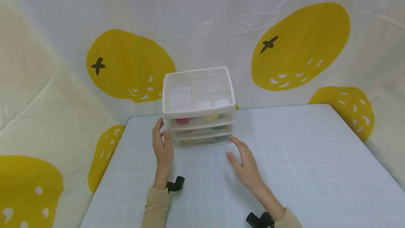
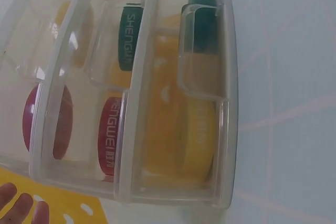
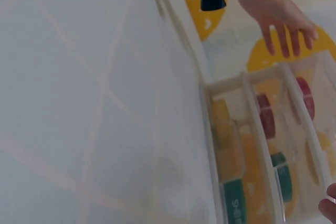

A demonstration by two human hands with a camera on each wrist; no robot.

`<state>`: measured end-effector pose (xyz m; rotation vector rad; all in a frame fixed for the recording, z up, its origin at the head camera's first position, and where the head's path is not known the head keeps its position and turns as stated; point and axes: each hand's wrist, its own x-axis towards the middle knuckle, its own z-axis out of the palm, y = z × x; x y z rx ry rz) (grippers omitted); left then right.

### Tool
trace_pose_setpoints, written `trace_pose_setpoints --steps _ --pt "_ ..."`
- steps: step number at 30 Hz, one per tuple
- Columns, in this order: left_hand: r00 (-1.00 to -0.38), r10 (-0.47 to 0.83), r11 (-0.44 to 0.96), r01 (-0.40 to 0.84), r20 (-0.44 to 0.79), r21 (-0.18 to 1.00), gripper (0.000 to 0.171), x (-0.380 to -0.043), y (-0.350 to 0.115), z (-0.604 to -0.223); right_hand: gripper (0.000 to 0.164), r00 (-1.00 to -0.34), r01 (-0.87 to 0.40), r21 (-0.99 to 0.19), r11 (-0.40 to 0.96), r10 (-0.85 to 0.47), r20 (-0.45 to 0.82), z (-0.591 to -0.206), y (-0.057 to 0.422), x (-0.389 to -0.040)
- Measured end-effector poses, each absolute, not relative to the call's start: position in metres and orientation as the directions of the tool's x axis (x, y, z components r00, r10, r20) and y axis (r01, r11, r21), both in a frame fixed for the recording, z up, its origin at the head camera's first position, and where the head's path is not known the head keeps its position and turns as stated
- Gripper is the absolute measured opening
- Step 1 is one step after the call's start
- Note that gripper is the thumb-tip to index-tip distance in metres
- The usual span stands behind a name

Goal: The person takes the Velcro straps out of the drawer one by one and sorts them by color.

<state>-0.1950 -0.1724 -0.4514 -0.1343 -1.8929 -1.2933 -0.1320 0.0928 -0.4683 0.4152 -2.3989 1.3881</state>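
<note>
A white organizer [image 1: 202, 112] with three clear drawers stands toward the back of the table, a divided tray on its top. My left hand [image 1: 163, 152] is upright beside its left side, fingers loosely bent and holding nothing. Near the lower right front corner, my right hand [image 1: 248, 168] reaches forward with thumb and fingers spread. Through the drawer fronts in the left wrist view show what look like tape rolls: a red roll [image 2: 108, 137], a green roll [image 2: 128, 38] and a yellow roll [image 2: 199, 140]. All three drawers are closed.
A pale blue checked cloth [image 1: 300, 157] covers the table. Right behind the organizer hangs a white curtain [image 1: 221, 38] with large yellow fruit prints, which also runs along both sides. Black wrist cameras [image 1: 176, 183] are strapped on both forearms.
</note>
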Motion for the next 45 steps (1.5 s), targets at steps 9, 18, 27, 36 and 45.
trace_pose_setpoints --steps 9,18,27,36,45 --pt "-0.675 -0.367 0.396 0.509 0.640 0.764 0.034 -0.188 -0.163 -0.420 0.044 -0.924 -0.381 -0.872 0.309 -0.080 0.375 -0.463 0.074 -0.141" --pt "-0.721 -0.362 0.273 0.524 0.591 0.807 0.032 -0.198 -0.169 -0.418 0.038 -0.956 -0.289 -0.945 0.155 -0.098 0.277 -0.458 0.060 -0.150" --pt "-0.796 -0.387 0.198 0.422 0.466 0.885 0.031 -0.202 -0.174 -0.409 0.037 -0.979 -0.108 -0.992 -0.064 -0.164 0.117 -0.438 0.048 -0.163" --pt "-0.876 -0.387 0.148 0.251 0.290 0.957 0.037 -0.220 -0.189 -0.421 0.044 -0.964 0.043 -0.986 -0.163 -0.264 0.002 -0.427 0.041 -0.177" --pt "-0.887 -0.388 0.134 0.213 0.249 0.968 0.043 -0.219 -0.190 -0.421 0.047 -0.930 0.137 -0.962 -0.235 -0.365 -0.044 -0.425 0.036 -0.188"
